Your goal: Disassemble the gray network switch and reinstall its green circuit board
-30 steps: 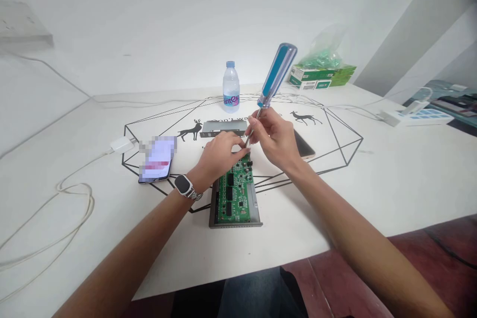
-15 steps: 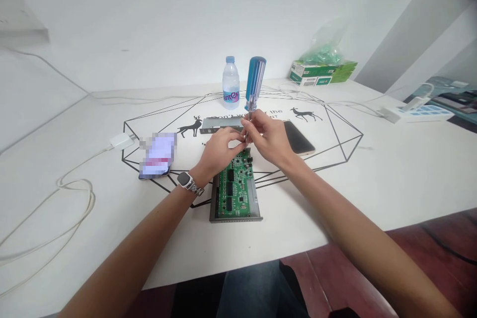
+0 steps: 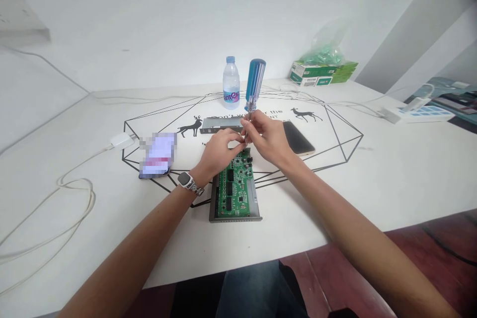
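Note:
A green circuit board [image 3: 235,190] lies in a grey metal case tray [image 3: 234,218] on the white table. My right hand [image 3: 269,139] grips the shaft of a blue-handled screwdriver [image 3: 254,82], which stands almost upright with its tip at the board's far edge. My left hand [image 3: 218,151], with a watch on the wrist, pinches close to the screwdriver tip; whatever its fingers hold is too small to make out. A grey metal cover [image 3: 219,124] lies just beyond the hands.
A water bottle [image 3: 231,83] stands at the back. One phone [image 3: 158,155] with a white charger cable lies to the left, and a dark phone [image 3: 298,138] lies to the right. Green boxes [image 3: 321,72] sit far right, near a power strip [image 3: 408,113].
The screwdriver has swung from a rightward tilt to nearly upright and come lower. Both hands have drawn together at the board's far edge. In the last half second almost nothing moved.

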`<action>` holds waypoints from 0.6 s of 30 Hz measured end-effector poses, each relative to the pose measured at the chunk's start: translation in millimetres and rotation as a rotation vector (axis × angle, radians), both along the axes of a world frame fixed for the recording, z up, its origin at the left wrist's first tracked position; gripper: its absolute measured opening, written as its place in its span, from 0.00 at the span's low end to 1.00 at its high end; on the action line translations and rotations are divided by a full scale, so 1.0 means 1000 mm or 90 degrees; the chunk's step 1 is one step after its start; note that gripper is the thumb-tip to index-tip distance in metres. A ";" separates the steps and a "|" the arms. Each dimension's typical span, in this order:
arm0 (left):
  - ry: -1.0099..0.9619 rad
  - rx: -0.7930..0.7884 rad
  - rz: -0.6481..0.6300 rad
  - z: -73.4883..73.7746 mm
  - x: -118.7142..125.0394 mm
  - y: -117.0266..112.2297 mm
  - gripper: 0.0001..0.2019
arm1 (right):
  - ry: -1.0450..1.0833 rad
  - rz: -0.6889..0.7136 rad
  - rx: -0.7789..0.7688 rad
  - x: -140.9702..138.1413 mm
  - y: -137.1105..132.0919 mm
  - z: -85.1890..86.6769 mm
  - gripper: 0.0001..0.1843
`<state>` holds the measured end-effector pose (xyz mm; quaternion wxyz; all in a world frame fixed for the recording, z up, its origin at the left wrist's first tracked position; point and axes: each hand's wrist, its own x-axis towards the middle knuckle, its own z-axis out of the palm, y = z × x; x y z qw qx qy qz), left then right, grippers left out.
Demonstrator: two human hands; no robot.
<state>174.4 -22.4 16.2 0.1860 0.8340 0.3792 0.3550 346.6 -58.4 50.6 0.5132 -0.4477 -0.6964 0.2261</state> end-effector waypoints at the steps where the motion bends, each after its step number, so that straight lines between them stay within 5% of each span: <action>1: 0.002 -0.001 0.002 0.000 0.000 0.000 0.06 | 0.000 0.000 0.000 0.000 0.000 0.000 0.16; 18: 0.016 -0.015 -0.002 -0.002 -0.001 0.000 0.09 | -0.027 -0.005 -0.010 0.002 0.000 0.001 0.13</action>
